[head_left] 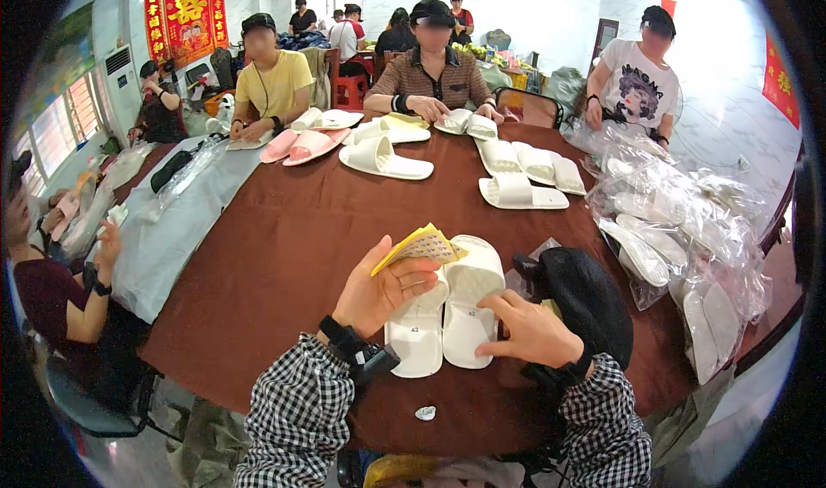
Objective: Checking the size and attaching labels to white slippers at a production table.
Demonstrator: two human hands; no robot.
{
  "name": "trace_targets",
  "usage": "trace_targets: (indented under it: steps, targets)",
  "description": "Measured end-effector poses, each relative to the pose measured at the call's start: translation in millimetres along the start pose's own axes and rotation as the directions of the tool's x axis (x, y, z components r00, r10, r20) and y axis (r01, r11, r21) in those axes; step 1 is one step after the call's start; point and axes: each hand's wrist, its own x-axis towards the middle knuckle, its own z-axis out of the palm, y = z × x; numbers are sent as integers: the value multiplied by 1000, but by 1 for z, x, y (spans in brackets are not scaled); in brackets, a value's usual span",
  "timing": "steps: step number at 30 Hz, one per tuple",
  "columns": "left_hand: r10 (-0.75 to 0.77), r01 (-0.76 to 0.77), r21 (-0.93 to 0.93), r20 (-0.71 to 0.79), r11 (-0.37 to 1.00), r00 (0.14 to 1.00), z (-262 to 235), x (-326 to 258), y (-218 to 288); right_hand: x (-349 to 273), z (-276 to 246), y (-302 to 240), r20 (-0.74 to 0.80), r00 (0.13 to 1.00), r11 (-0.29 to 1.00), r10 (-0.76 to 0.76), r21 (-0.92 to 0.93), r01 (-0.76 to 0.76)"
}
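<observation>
My left hand (376, 290) is closed on a small stack of yellow-backed sticker sheets (423, 245), held above the table. Below it lies a pair of white slippers, toes pointing away from me: the left slipper (415, 350) and the right slipper (465, 342). A small label is on each insole. My left hand partly hides the left slipper's strap. My right hand (533, 329) touches the right slipper along its right side, thumb and index finger apart on the insole. Its other fingers are partly hidden. A small crumpled white scrap (425, 413) lies near the table's front edge.
A black bag-like item (589, 303) sits beside my right forearm. Plastic-wrapped white slippers (680, 221) are heaped at the right. Several loose white slippers (523, 191) and a pink pair (310, 146) lie across the brown-covered table (284, 256). Co-workers surround it.
</observation>
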Motion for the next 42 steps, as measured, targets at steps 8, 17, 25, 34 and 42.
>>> trace_targets:
  steps: [8,17,25,34,42]
  targets:
    - [94,-92,77,-18,993,995,3,-4,3,-3,2,-5,63,994,992,-91,-84,97]
    - [180,-142,350,-77,926,981,21,-6,8,11,10,-10,48,979,980,-197,22,196]
    - [521,-220,939,52,264,852,40,-24,11,20,22,-10,-1,892,878,-453,176,446]
    - [82,-106,507,335,-856,939,35,-34,-28,16,16,6,-41,932,928,-361,81,363]
    - [97,91,522,-15,-848,995,13,-35,-72,11,15,17,-93,945,942,-313,94,322]
